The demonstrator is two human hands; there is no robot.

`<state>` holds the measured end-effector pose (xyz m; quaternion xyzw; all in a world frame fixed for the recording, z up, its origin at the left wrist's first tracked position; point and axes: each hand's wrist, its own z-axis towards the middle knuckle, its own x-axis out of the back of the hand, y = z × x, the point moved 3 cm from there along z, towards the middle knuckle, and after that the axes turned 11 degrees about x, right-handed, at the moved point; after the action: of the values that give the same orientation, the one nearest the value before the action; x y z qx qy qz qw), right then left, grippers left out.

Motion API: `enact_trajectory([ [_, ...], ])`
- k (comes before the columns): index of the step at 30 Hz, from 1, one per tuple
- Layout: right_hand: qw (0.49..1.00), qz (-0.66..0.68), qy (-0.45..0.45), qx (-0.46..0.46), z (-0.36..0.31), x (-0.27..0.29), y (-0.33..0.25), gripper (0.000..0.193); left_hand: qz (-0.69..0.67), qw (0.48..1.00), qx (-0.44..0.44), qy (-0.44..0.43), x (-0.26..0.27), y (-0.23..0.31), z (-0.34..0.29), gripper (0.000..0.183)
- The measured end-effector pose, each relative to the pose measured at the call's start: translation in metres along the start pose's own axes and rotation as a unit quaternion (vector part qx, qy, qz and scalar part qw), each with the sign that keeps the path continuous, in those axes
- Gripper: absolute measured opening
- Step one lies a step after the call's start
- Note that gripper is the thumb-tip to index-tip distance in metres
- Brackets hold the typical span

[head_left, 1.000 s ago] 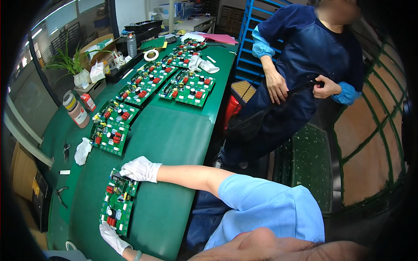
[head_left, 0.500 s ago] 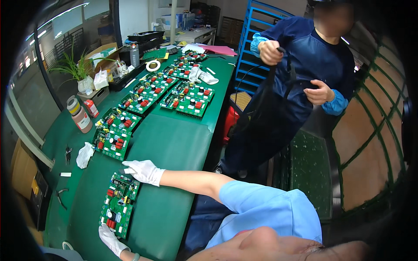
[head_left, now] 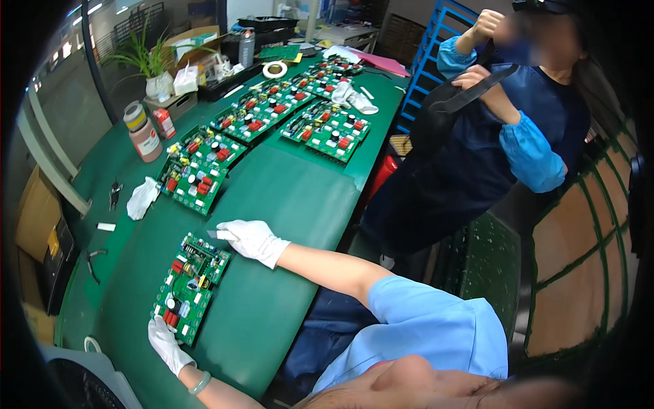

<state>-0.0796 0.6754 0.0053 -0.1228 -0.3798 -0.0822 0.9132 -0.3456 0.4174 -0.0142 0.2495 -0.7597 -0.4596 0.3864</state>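
Note:
A green circuit board (head_left: 189, 290) lies on the green mat in front of me, with red, white and black components on it. At its near left corner is my left hand (head_left: 169, 346), white-gloved, its fingers closed on the board's edge. Just beyond the board's far end, my right hand (head_left: 253, 242), also in a white glove, pinches a small flat pale piece (head_left: 219, 235). What that piece is I cannot make out. More populated circuit boards (head_left: 196, 170) stand farther along the table, some in a row and others (head_left: 327, 131) to the right.
On the left lie a crumpled white glove (head_left: 142, 199), pliers (head_left: 95, 266) and cutters (head_left: 116, 194). A pink bottle (head_left: 143, 133) and a potted plant (head_left: 160, 85) stand behind. Across the table's right edge, a person in a dark apron (head_left: 463, 157) holds a black strap.
My view has shifted, so the table appears farther right. Both hands stay by the same board, the right one still holding the pale piece. The other person has raised their hands and the strap.

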Motion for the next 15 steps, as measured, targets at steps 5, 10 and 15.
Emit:
enact_trajectory([
  [5, 0.996, 0.065, 0.053, -0.021, 0.005, 0.004, 0.0, 0.027, 0.014, 0.999, 0.031, 0.019, 0.003, 0.001, -0.002, 0.053],
  [10, 0.998, 0.057, -0.02, -0.035, 0.003, 0.006, 0.004, 0.032, 0.029, 0.998, 0.048, 0.038, 0.002, -0.001, -0.001, 0.052],
  [15, 0.998, 0.055, -0.023, -0.032, 0.007, 0.013, 0.0, 0.032, 0.054, 0.997, 0.037, 0.031, 0.004, -0.006, 0.009, 0.047],
])
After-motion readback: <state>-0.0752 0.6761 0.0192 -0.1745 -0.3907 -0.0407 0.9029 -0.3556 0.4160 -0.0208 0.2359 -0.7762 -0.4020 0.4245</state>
